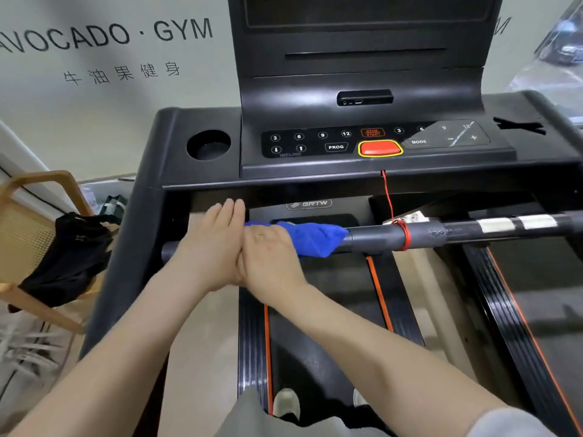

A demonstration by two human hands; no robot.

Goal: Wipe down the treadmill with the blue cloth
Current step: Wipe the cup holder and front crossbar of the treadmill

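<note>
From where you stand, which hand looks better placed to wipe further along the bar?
The right hand, probably: it already presses the blue cloth around the handlebar, with unwiped bar to its right. The left hand lies flat beside it, without cloth.

Bare forearms, a thin ring [259, 235] on one finger — pale shoes [286, 403].

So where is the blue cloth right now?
In the head view, the blue cloth is wrapped around the front handlebar, left of centre, under the right hand.
</note>
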